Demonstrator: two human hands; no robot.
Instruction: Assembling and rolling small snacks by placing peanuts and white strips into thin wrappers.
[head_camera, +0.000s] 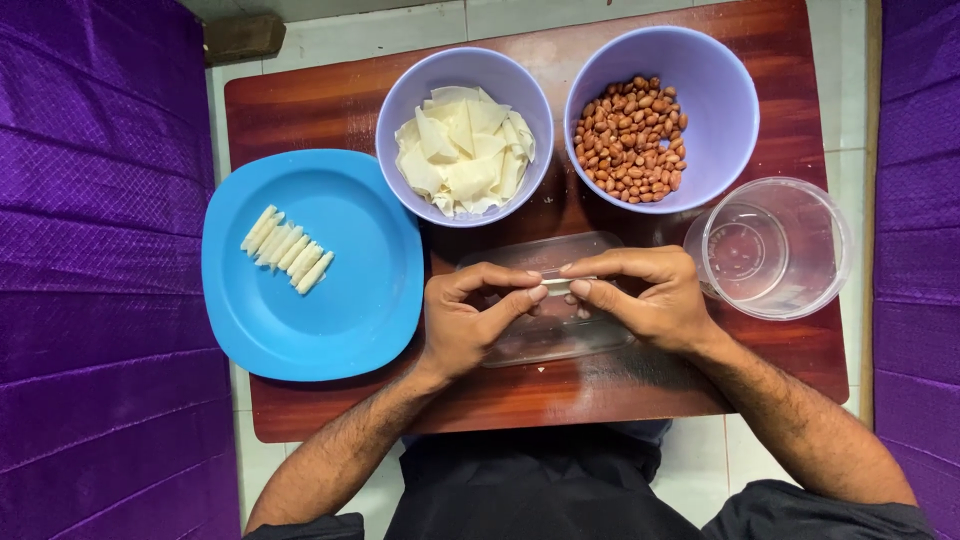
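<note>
Looking straight down from the head camera: both hands meet in the middle of the dark wooden surface (330, 110), right over a clear flat tray (590, 345). The left hand (470, 320) and the right hand (650, 295) are each pinching one end of a small pale roll (557, 287), thumb and forefinger closed on it, so the fingers of both are grasping it, not slack. The roll sits level between the fingertips, just above the tray.

Off to the left there's a blue plate (330, 300) with a neat slanted row of finished rolls (286, 249) lying side by side, touching one another. Behind the hands are two lilac bowls: the left bowl (400, 110) is heaped with thin white wrapper sheets (464, 148), the right bowl (720, 90) holds reddish peanuts (630, 138). Just beside the right hand stands a clear round tub (790, 250); can't tell if anything is in it.

Purple quilted cloth (100, 250) hangs on both sides of the surface.
</note>
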